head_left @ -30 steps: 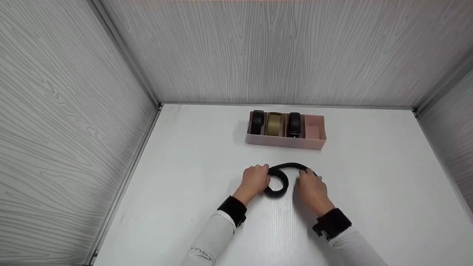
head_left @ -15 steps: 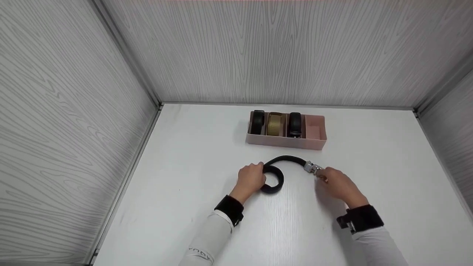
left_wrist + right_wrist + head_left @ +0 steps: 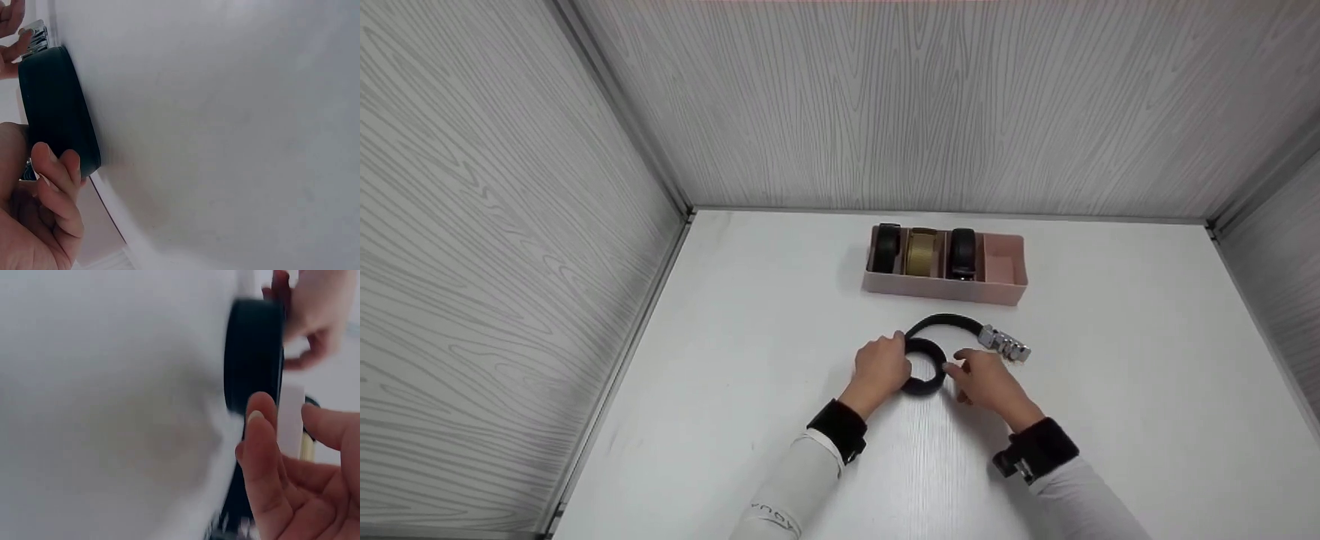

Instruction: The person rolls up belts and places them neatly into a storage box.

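Note:
A black belt (image 3: 922, 388) stands on its edge on the white table, mostly wound into a round coil. Its loose end arcs to the right behind the coil and carries a silver patterned buckle (image 3: 1005, 343). My left hand (image 3: 880, 367) pinches the coil's left side, its thumb and fingers showing against the strap (image 3: 56, 107) in the left wrist view. My right hand (image 3: 988, 382) is at the coil's right side, thumb and fingers spread apart; the right wrist view shows its fingertips (image 3: 261, 422) close by the coil, and whether they touch it I cannot tell.
Behind the hands stands a pink divided box (image 3: 945, 288). Three of its compartments hold rolled belts, a black one (image 3: 886, 249), a tan one (image 3: 920, 253) and another black one (image 3: 963, 251); the rightmost compartment shows its bare floor. Grey wood-grain panels (image 3: 840, 105) enclose the table.
My right hand moved right along the belt's loose end to the buckle, let go of it, and came back left to the coil. The buckle now lies uncovered. My left hand kept its hold.

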Motion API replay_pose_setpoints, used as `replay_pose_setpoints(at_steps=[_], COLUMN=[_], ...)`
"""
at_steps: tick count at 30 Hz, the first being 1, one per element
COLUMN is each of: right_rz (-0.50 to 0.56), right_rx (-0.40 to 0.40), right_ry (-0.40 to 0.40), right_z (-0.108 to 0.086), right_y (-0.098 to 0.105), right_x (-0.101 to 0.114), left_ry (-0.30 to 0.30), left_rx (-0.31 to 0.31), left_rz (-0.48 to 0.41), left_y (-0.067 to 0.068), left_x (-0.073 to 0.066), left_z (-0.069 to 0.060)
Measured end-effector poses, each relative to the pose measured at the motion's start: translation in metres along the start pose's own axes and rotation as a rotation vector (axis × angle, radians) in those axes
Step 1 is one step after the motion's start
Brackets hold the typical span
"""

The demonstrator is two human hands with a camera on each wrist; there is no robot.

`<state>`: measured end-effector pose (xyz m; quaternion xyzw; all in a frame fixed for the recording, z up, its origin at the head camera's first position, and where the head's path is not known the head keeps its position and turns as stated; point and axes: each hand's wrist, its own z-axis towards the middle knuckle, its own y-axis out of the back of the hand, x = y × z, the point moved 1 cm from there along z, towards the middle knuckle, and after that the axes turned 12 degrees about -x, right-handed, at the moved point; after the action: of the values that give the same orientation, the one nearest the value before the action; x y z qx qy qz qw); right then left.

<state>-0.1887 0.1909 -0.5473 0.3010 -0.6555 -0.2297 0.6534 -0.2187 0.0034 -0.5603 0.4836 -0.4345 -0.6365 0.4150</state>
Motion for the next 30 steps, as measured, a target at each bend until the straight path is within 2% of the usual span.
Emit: replay_pose_setpoints(at_steps=[4, 8, 10, 15, 22, 26, 28, 30], right_rz=[-0.025, -0.087, -0.106, -0.152, -0.219, -0.233, -0.219, -0.187], right_rx=[-0.085, -0.179, -0.19, -0.141, -0.034, -0.026, -0.032, -0.031], right_ry=[0.018, 0.054, 0.067, 0.128, 0.215, 0.27, 0.259, 0.193], right_z=[0.005, 0.008, 0.009, 0.01, 0.013, 0.011, 0.008, 0.006], right_y=[-0.019, -0.024, -0.025, -0.022, -0.016, -0.016, -0.017, -0.018], right_x=[0.011, 0.018, 0.02, 0.021, 0.019, 0.018, 0.017, 0.017], left_ry=[-0.047, -0.105, -0.133, -0.177, -0.202, -0.238, -0.242, -0.237], left_rx=[0.014, 0.006, -0.002, 0.005, 0.06, 0.07, 0.058, 0.05], left_rz=[0.042, 0.063, 0.064, 0.06, 0.042, 0.042, 0.046, 0.046], left_y=[0.003, 0.004, 0.004, 0.003, 0.002, 0.001, 0.0, -0.001], left_x=[0.0, 0.002, 0.004, 0.006, 0.006, 0.004, 0.003, 0.002], left_z=[0.001, 0.004, 0.005, 0.006, 0.005, 0.004, 0.003, 0.002])
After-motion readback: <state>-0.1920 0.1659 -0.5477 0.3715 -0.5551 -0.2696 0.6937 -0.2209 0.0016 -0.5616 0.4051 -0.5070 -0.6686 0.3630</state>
